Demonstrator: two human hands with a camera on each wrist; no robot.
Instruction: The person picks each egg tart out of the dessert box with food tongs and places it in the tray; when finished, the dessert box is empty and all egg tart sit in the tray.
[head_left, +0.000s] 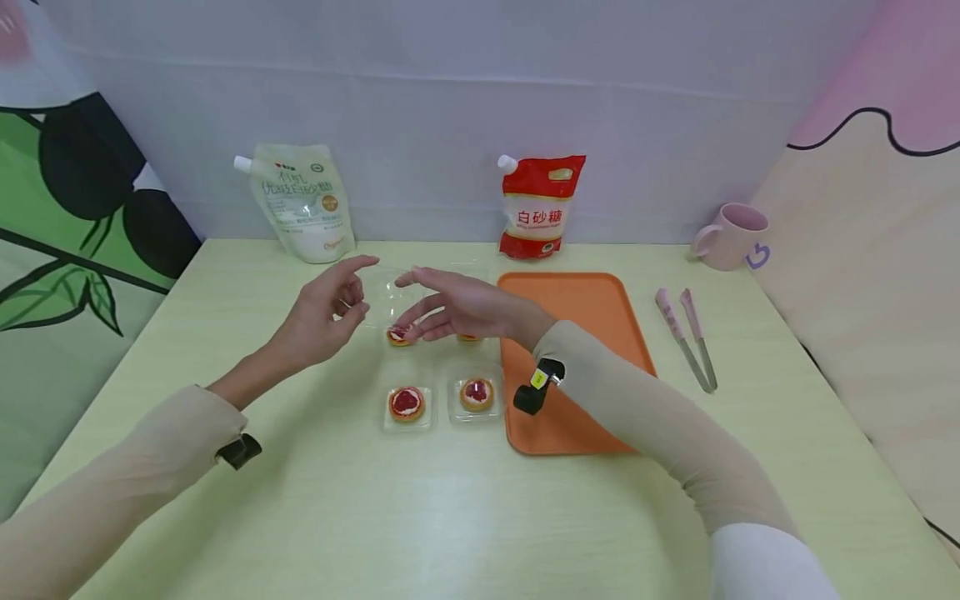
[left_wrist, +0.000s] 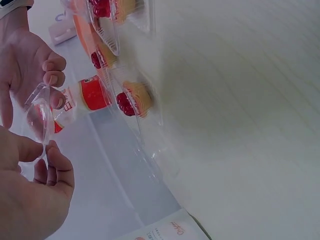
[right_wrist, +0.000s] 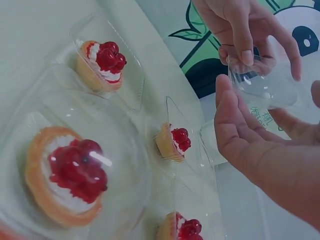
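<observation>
A clear plastic piece, seemingly a lid or small box (right_wrist: 272, 90), is between the two hands above the table. My left hand (head_left: 326, 312) pinches its edge between thumb and fingers, plain in the left wrist view. My right hand (right_wrist: 270, 155) lies beneath and beside it with fingers extended; whether they touch it is hard to tell. Several red-fruit cream tarts sit in clear boxes below: a near left tart (head_left: 407, 403), a near right tart (head_left: 477, 394) and a far left tart (head_left: 397, 336). A far right tart (head_left: 469, 338) is mostly hidden by my right hand.
An orange tray (head_left: 577, 308) lies under my right forearm. Two purple-handled knives (head_left: 686, 333) and a pink mug (head_left: 731, 237) are to the right. A pale green sugar pouch (head_left: 303, 204) and a red-and-white sugar pouch (head_left: 540, 208) stand against the back wall.
</observation>
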